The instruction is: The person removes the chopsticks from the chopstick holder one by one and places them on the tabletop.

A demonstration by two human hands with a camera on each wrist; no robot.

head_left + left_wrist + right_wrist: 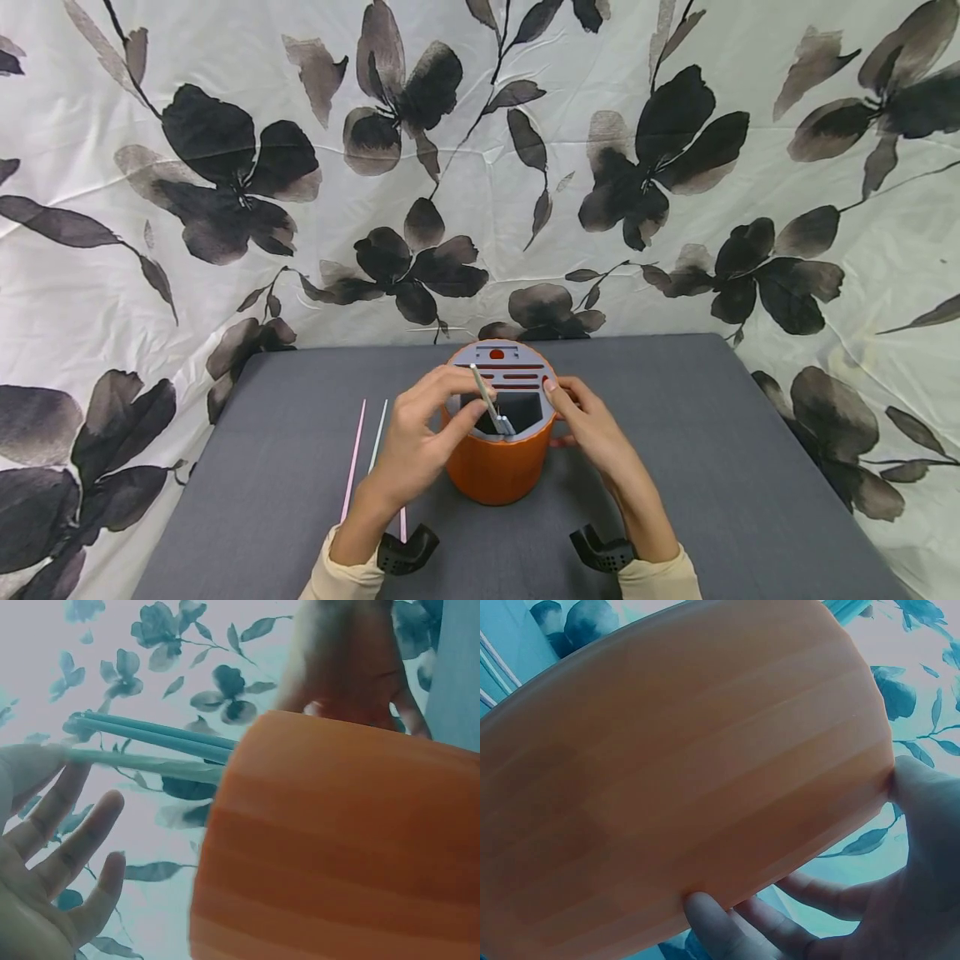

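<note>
My left hand [423,425] pinches a pale stick [482,386] whose lower end reaches inside the orange container [495,477], while my right hand [596,429] grips that container's right side, thumb at its rim. Blue sticks [506,426] stand in the container beside the pale one. Left of the container lie pink sticks [354,458] and a white stick [378,433], my left arm partly blocking them, and a floral cloth [525,208] hangs behind it.
</note>
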